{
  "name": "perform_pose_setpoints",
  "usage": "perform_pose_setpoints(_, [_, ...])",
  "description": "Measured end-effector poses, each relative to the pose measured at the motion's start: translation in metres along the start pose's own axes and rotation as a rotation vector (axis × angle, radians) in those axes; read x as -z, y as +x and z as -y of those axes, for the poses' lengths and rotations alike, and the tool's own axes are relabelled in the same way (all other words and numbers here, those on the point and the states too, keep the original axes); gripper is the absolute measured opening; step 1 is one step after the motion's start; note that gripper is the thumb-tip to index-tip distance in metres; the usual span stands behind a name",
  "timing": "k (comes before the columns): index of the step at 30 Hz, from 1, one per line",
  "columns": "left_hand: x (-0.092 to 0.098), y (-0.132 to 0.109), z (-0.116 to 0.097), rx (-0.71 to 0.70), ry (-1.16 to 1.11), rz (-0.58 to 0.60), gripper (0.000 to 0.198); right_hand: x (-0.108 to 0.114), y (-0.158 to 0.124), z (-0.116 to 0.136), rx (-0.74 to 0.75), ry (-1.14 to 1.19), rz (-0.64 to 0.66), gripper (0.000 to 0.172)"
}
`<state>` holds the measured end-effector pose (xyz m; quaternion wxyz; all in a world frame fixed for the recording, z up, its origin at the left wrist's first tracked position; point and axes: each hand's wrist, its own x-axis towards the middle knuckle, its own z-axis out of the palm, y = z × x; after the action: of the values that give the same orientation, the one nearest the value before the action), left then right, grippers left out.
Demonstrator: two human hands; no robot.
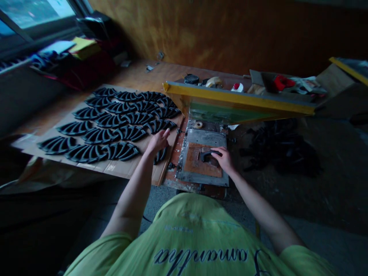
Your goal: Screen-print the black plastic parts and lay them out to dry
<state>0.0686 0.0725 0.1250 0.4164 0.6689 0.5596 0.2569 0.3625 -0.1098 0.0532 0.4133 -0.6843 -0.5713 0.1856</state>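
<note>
Black piece [209, 155] lies on the brown pad [198, 163] at lower centre, held flat by the right hand [223, 159], its fingers closed over the end. The left hand [156, 142] hangs open by the cardboard [129, 169] edge, just beside another piece [160, 155]; the yellow frame [238, 97] stands raised above.

A wooden workbench [143, 74] runs away from the viewer. On its left half lies a large cardboard sheet [112, 170], covered in rows of black fan-shaped pieces [99, 136]. Just right of the sheet sits a grey metal plate [205, 138] topped by a brown pad [198, 163], with a tape roll [198, 124] at its far edge. A black tin [191, 79] stands near the bench's far edge.
</note>
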Motion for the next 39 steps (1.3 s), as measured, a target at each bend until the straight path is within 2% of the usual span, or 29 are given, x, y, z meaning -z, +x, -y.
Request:
perform_pose_setpoints(2, [-0.012,0.006,-0.041,-0.113,-0.201,0.012,0.064,-0.015,-0.009,0.003,0.050,-0.154,0.052,0.027])
perform_pose_setpoints(5, [-0.023,0.006,-0.096,-0.242,-0.535,0.013,0.070,-0.020,-0.020,0.004,0.126,-0.430,0.148,0.039])
perform_pose_setpoints(7, [-0.024,-0.002,-0.117,-0.256,-0.610,0.049,0.072,-0.016,-0.023,0.005,0.201,-0.592,0.196,0.042])
perform_pose_setpoints(9, [-0.022,-0.015,-0.120,-0.248,-0.622,0.080,0.074,-0.010,-0.024,0.008,0.305,-0.733,0.209,0.040])
perform_pose_setpoints(12, [-0.013,-0.041,-0.098,-0.220,-0.619,0.104,0.076,0.011,-0.021,0.007,0.464,-1.071,0.114,0.029])
perform_pose_setpoints(14, [-0.011,-0.058,-0.072,-0.159,-0.581,0.135,0.075,0.035,-0.014,0.001,0.466,-1.354,-0.026,0.035])
perform_pose_setpoints(16, [-0.016,-0.073,-0.041,-0.059,-0.519,0.192,0.070,0.061,-0.002,-0.006,0.405,-1.501,-0.132,0.042])
perform_pose_setpoints(18, [-0.030,-0.082,-0.010,0.046,-0.487,0.249,0.073,0.080,0.016,-0.007,0.311,-1.330,-0.177,0.036])
perform_pose_setpoints(20, [-0.047,-0.085,0.019,0.112,-0.479,0.274,0.087,0.083,0.038,0.000,0.224,-0.977,-0.215,0.030])
perform_pose_setpoints(22, [-0.063,-0.083,0.041,0.135,-0.444,0.284,0.094,0.071,0.060,0.016,0.190,-0.665,-0.208,0.046])
perform_pose_setpoints(24, [-0.074,-0.079,0.056,0.141,-0.384,0.280,0.092,0.050,0.075,0.035,0.211,-0.573,-0.101,0.053])
perform_pose_setpoints(26, [-0.079,-0.074,0.065,0.146,-0.338,0.277,0.087,0.028,0.079,0.051,0.194,-0.599,0.073,0.039])
perform_pose_setpoints(29, [-0.081,-0.070,0.071,0.148,-0.315,0.284,0.081,0.010,0.061,0.062,0.181,-0.646,0.306,0.013])
perform_pose_setpoints(30, [-0.081,-0.069,0.073,0.148,-0.314,0.287,0.079,0.008,0.051,0.063,0.209,-0.654,0.358,0.011])
perform_pose_setpoints(34, [-0.082,-0.069,0.075,0.151,-0.298,0.283,0.072,0.019,0.015,0.060,0.413,-0.651,0.522,0.025])
perform_pose_setpoints(37, [-0.083,-0.069,0.075,0.140,-0.278,0.260,0.070,0.032,0.015,0.059,0.502,-0.604,0.624,0.027])
perform_pose_setpoints(39, [-0.084,-0.069,0.075,0.133,-0.278,0.244,0.069,0.034,0.023,0.060,0.484,-0.586,0.624,0.020])
